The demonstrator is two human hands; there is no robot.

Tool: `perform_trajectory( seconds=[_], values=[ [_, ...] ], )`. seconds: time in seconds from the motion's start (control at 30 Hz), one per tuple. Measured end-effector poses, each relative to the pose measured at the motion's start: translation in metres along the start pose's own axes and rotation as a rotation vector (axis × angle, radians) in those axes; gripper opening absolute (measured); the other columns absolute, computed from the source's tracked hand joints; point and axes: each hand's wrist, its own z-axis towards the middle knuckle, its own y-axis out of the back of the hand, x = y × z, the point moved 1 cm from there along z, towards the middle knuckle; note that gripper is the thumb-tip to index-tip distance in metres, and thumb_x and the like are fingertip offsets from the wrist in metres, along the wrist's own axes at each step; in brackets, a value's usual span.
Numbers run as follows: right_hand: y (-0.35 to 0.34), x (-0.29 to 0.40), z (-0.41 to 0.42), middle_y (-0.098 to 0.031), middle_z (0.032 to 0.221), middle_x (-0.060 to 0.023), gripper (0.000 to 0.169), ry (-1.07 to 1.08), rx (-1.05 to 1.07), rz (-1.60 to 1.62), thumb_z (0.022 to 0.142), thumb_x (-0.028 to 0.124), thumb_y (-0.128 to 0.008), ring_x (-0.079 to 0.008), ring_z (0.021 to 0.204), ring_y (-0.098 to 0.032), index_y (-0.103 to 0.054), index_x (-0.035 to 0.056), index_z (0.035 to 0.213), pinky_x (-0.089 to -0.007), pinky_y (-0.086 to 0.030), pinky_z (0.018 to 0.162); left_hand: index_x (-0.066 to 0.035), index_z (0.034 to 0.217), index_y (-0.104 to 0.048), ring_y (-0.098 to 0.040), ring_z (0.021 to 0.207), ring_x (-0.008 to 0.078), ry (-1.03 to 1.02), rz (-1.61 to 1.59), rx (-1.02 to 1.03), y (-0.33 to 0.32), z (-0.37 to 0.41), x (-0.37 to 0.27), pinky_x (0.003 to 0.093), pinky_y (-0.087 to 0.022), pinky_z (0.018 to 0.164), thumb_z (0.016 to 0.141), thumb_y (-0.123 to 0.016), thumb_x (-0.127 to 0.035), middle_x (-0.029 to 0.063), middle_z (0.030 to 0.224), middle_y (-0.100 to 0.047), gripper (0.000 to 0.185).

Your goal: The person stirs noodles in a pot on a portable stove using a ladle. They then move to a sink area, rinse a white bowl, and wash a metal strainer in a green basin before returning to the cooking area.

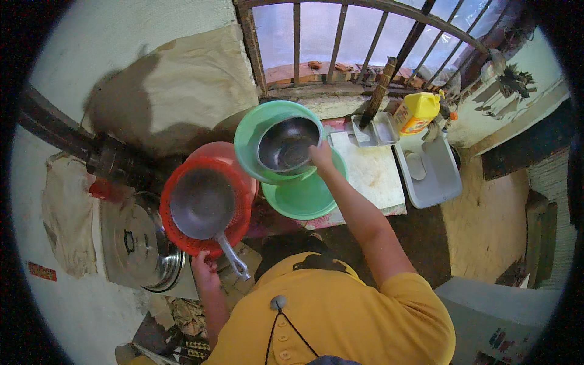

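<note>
My left hand (206, 264) grips the near rim of a red plastic basin (244, 214), which holds a grey metal pan with a handle (203, 203). Another reddish basin (219, 149) shows behind it. With my right hand (320, 155) I hold the rim of a dark-inside metal bowl (289, 143). That bowl sits inside a light green plastic basin (248, 123), and whether my fingers grip the basin too is hidden. A second green basin (303, 200) lies partly beneath the first, at the edge of a white board (369, 169).
A lidded steel pot (141, 242) stands at left. Towards the back right are a clear divided tray (383, 130), a bundled-stick brush (378, 93), a yellow jug (417, 112) and a grey plastic tub (433, 196). A barred window (340, 43) is behind.
</note>
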Motion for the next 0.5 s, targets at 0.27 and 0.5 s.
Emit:
perform_trajectory(
  seconds=[0.27,0.5],
  values=[
    [0.033,-0.001,-0.034,-0.059,0.091,-0.0265,0.031,0.153,-0.195,-0.794,0.069,0.019,-0.055,-0.0422,0.087,-0.057,-0.058,0.0027,0.095,-0.046,-0.044,0.078,-0.012,0.088,-0.05,-0.038,0.056,0.0077,0.012,-0.13,-0.012,0.022,-0.004,0.015,0.0204,-0.03,0.046,0.072,-0.06,-0.009,-0.0029,0.084,-0.052,0.019],
    [0.055,-0.022,-0.038,-0.06,0.086,-0.026,0.029,0.073,-0.032,-0.585,0.071,0.019,-0.055,-0.0406,0.083,-0.059,-0.054,0.0046,0.096,-0.0473,-0.045,0.074,-0.012,0.087,-0.051,-0.043,0.056,0.008,0.005,-0.148,-0.005,-0.001,-0.014,0.008,0.0212,-0.03,0.044,0.074,-0.06,-0.011,-0.0027,0.08,-0.053,0.016]
  ],
)
